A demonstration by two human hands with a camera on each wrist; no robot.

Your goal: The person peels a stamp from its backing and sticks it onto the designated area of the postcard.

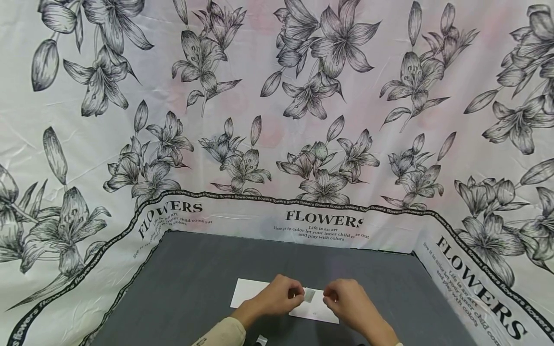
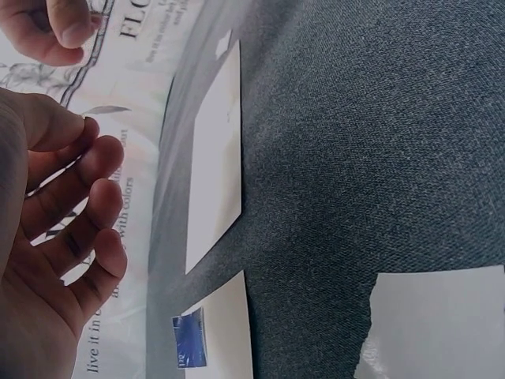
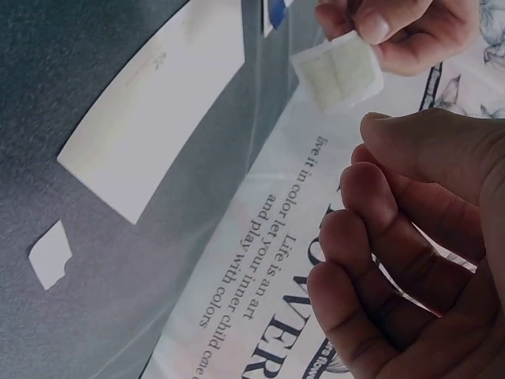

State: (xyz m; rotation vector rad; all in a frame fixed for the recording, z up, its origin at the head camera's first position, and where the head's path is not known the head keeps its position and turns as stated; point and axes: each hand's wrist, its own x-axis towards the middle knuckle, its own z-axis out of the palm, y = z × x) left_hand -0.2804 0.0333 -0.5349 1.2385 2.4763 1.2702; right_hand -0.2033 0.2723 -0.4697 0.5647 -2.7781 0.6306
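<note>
In the head view my left hand (image 1: 281,295) pinches a small square sachet (image 1: 309,294) by its edge, above the white cards. The right wrist view shows this sachet (image 3: 338,73) as a pale greenish middle with a whitish border, hanging from the left thumb and finger. Edge-on, it is only a thin sliver in the left wrist view. Close by on the right, my right hand (image 1: 348,302) has its thumb against the curled forefinger. Nothing shows between them. The right hand's other fingers (image 3: 359,189) are bent and apart from the sachet.
Two white cards lie on the dark grey surface: one printed card (image 2: 217,158), and one card (image 2: 229,332) bearing a blue patch (image 2: 189,339). A torn white piece (image 2: 434,324) lies nearer, a small scrap (image 3: 51,257) farther right. Flower-printed cloth (image 1: 329,221) rises around the surface.
</note>
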